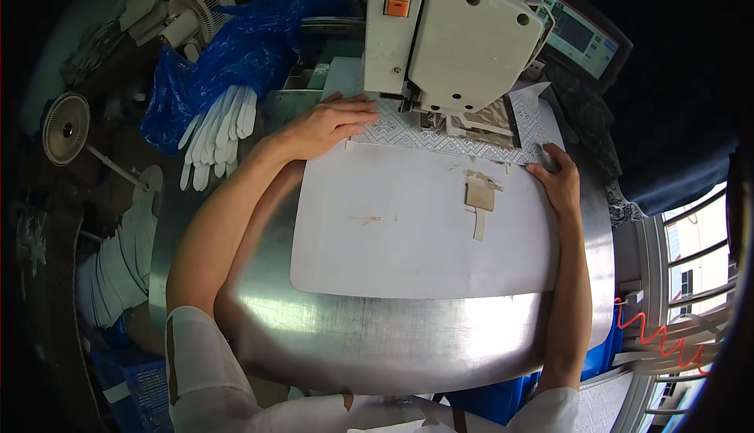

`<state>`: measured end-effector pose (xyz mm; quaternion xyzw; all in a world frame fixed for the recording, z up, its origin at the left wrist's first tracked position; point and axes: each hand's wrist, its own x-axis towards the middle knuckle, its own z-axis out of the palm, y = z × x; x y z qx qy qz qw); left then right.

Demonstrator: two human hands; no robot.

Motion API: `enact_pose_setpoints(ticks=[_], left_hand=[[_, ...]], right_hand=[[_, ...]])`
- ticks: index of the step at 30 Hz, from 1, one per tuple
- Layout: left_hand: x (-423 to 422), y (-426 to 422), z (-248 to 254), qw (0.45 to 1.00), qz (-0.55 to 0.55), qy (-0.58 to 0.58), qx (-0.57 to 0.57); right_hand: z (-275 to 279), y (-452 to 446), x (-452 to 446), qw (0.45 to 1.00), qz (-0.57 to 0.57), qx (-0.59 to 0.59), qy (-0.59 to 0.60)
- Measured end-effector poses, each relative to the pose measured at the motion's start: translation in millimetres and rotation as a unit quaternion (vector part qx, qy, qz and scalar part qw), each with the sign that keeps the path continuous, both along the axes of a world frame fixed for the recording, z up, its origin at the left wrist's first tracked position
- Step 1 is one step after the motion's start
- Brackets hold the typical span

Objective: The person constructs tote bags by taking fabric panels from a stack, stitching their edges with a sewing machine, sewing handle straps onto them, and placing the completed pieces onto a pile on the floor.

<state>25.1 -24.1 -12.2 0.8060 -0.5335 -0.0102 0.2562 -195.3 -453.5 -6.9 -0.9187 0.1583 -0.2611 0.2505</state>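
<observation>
A white sheet (377,237) lies on the shiny metal table (314,335) under a sewing machine (471,40). Across its top edge runs a grey-and-white patterned fabric (397,127), with a dark-edged frame (512,123) below the machine head. My left hand (334,125) rests flat on the fabric's left end, fingers stretched towards the machine. At the right end, my right hand (556,178) touches the fabric and sheet edge, thumb and fingers apart. A small beige patch (480,196) with a pale strip is stuck on the sheet.
White strips (220,131) stick out of a blue plastic bag (243,48) at the back left. Two fans (67,129) stand at the left. A lit screen (580,36) is at the back right. A blue basket (145,386) sits low left, and a red coiled hose (664,347) hangs right.
</observation>
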Motion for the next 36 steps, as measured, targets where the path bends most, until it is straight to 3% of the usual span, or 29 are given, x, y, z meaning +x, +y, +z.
enact_pose_setpoints(ticks=[9, 14, 17, 19, 21, 23, 36], left_hand=[[2.5, -1.4, -6.8, 1.000, 0.010, -0.021, 0.002], [-0.9, -0.5, -3.6, 1.000, 0.008, -0.011, 0.001], [-1.8, -1.0, -0.8, 1.000, 0.003, -0.010, 0.002], [-3.4, -1.7, 0.5, 1.000, -0.005, -0.012, 0.005], [-7.6, -2.8, 6.1, 1.000, -0.011, -0.014, 0.009], [-13.6, -4.4, 13.7, 1.000, 0.017, 0.003, 0.011], [-12.8, -5.8, 14.1, 1.000, 0.016, 0.012, 0.002]], right_hand=[[-2.7, -7.1, 2.6, 0.999, -0.032, 0.033, 0.017], [-3.5, -11.0, 3.9, 1.000, -0.012, -0.009, 0.018], [-13.5, -41.2, 11.1, 0.992, -0.026, 0.121, -0.019], [-19.6, -41.4, 16.5, 0.991, -0.072, 0.092, -0.069], [-12.7, -22.9, 12.9, 0.994, -0.099, 0.034, -0.018], [-17.4, -26.1, 13.6, 0.995, -0.077, 0.013, -0.060], [-14.0, -14.0, 5.9, 0.995, -0.092, 0.021, -0.029]])
